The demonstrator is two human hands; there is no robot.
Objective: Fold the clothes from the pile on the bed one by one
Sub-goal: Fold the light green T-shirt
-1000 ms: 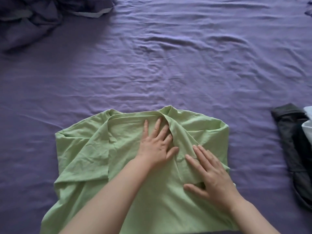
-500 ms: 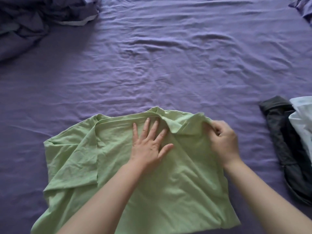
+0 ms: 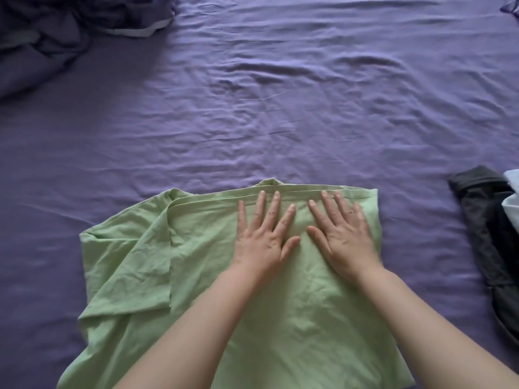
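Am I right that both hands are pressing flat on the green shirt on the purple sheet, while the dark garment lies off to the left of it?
Not quite: the head view shows the dark garment off to the right of the green shirt, not the left. The rest holds: the left hand and right hand both press flat on the shirt, on the purple sheet.

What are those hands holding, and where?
Nothing is gripped: the left hand and right hand press flat on the green shirt, near its far folded edge.
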